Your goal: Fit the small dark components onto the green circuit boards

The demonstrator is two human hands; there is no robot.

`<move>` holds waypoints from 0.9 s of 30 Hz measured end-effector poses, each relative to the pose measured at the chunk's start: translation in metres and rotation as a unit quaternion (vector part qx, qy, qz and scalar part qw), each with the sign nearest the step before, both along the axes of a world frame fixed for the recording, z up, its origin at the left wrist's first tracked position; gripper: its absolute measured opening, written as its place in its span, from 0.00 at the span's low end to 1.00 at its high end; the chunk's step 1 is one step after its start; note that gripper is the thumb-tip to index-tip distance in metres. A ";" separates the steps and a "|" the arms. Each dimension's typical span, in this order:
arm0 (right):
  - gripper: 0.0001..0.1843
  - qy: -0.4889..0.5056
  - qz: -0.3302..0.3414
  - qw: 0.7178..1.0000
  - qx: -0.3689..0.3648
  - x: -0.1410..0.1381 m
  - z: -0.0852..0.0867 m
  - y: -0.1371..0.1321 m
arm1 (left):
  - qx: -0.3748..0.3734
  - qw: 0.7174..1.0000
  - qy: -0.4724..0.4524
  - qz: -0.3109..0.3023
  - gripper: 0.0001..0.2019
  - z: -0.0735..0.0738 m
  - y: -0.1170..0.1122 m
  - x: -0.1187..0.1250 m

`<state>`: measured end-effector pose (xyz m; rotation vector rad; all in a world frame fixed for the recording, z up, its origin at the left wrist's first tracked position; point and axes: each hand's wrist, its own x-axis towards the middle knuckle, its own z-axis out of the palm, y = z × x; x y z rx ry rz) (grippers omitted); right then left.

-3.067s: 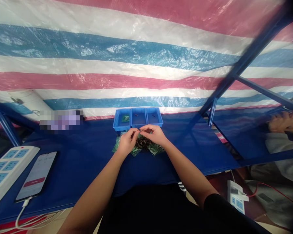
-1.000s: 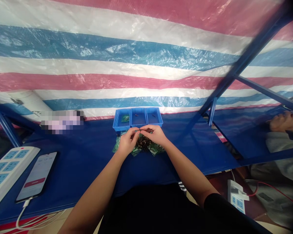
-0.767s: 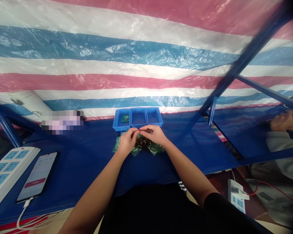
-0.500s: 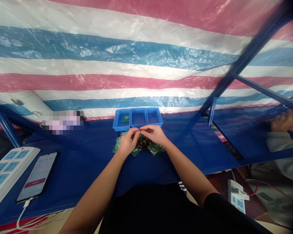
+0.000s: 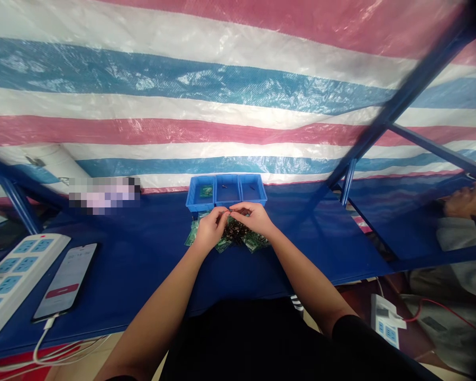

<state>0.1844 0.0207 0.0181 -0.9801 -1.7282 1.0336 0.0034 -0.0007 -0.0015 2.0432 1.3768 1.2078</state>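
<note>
Left hand (image 5: 211, 227) and right hand (image 5: 255, 218) nearly meet, pinching a tiny dark piece (image 5: 229, 210), its details too small to tell, above green boards (image 5: 255, 242) and dark parts (image 5: 235, 233). Beyond, three blue bins (image 5: 199, 204) stand on a blue tabletop (image 5: 154, 238) before striped sheeting (image 5: 238, 127).

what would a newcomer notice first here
Probably the red, white and blue striped plastic sheet filling the background. Then, near the center, the left hand and right hand, both pinching at a small item, unidentifiable, by a pile of dark parts and green circuit boards. Three blue bins sit just beyond.
</note>
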 end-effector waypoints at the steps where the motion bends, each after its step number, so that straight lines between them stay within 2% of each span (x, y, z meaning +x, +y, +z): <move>1: 0.18 -0.001 -0.001 1.000 0.001 0.000 0.000 0.000 | 0.000 1.000 -0.001 0.001 0.12 0.000 0.000 0.000; 19: 0.18 -0.011 -0.006 1.000 0.018 0.002 -0.002 0.000 | 0.009 1.000 0.023 -0.010 0.13 0.006 -0.004 0.003; 27: 0.16 -0.022 -0.013 0.999 0.019 0.003 -0.001 0.000 | 0.005 1.000 0.025 0.006 0.13 0.007 -0.005 0.003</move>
